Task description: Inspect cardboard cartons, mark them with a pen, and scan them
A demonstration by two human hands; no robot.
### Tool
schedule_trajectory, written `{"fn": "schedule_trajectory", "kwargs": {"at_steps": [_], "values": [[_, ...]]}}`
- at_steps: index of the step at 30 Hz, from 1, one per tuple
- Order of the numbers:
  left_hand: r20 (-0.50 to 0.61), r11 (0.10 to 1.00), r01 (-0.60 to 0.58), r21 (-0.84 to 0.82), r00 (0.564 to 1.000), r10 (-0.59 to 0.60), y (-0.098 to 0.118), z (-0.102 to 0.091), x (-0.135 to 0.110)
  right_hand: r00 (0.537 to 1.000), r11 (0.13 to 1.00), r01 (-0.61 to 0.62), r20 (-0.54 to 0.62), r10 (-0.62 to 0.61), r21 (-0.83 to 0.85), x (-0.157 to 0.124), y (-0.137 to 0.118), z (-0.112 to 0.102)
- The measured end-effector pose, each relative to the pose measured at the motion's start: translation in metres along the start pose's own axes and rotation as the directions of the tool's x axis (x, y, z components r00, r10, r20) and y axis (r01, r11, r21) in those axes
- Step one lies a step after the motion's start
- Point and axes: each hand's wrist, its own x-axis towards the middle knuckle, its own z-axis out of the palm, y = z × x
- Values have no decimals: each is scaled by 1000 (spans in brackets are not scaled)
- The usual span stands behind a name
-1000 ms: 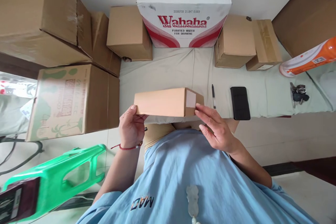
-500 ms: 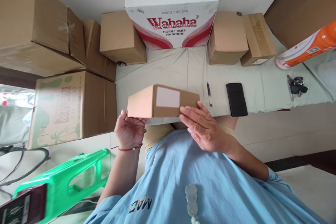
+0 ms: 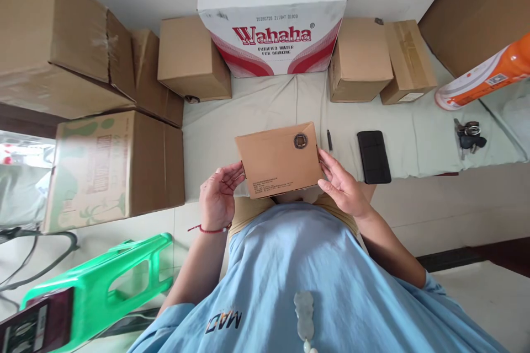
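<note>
A table under a pale cloth (image 3: pixel 256 113) spreads in front of the person; with the held box (image 3: pixel 277 160) as the dial's centre, a big brown carton (image 3: pixel 45 33) stands at ten o'clock and a white Wahaha carton (image 3: pixel 273 60) at twelve. At nine sits a palm-tree carton (image 3: pixel 157 165), and at eight a green stool (image 3: pixel 85 287). A plain box (image 3: pixel 186 47) lies between ten and eleven, paired boxes (image 3: pixel 360 49) between one and two, an orange bottle (image 3: pixel 480 80) just after two. A black phone (image 3: pixel 374 157) is at three, keys (image 3: pixel 470 135) farther out that way, and a pen (image 3: pixel 329 140) just beside the held box, its lower end hidden. The held box is over the table's near edge, flat, brown, slightly turned, its broad face toward the camera; a round dark-rimmed mark shows near one o'clock and small print, unreadable, near seven. The left hand (image 3: pixel 218 193) supports its nine o'clock end, palm upward, fingers loosely curled; the right hand (image 3: pixel 343 187) holds the three o'clock end, thumb apart from the half-extended fingers.
</note>
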Motion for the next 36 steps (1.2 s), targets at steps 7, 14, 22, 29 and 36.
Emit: {"fn": "schedule_trajectory", "kwargs": {"at_steps": [7, 14, 22, 29, 36], "values": [[-10, 985, 142, 99, 990, -141, -31, -13, 0, 977, 972, -191, -120, 176, -135, -15, 15, 5], [273, 989, -68, 134, 962, 30, -8, -9, -30, 955, 952, -256, -196, 223, -166, -17, 5, 5], [697, 610, -779, 148, 520, 494, 40, 20, -53, 881, 888, -335, -230, 414, 315, -14, 9, 13], [359, 832, -554, 36, 784, 507, 32, 20, -46, 933, 952, -252, -215, 287, 175, -21, 0, 19], [106, 937, -348, -21, 931, 348, 23, 9, -34, 999, 996, 25, -42, -29, -85, -12, -28, 13]]}}
